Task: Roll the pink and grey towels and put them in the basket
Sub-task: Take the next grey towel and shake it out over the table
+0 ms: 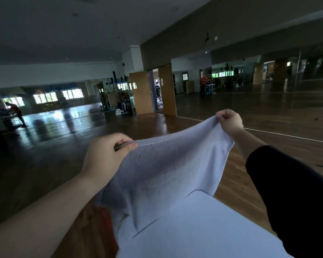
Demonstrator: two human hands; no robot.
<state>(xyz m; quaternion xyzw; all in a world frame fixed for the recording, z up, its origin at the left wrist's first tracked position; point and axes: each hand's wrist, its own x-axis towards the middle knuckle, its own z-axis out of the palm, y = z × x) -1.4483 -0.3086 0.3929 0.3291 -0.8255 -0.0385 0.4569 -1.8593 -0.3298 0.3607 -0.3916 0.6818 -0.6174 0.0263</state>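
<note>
Dim throughout. Lit mostly by daylight from far windows (45, 97) at left. Glared pale blue off the glossy floor (67, 125). Washed out near-white on the grey towel (166, 164) and counter (213, 229). Bent hard at the edges, wide-angle. Smeared soft in the distance; blurred slightly along the near forearms (45, 211).

dim light; glossy wooden floor (157, 125) beyond the grip, open wooden doors (141, 93) farther off, mirrored wall (268, 101) to its right, windows (45, 97) far left.
</note>
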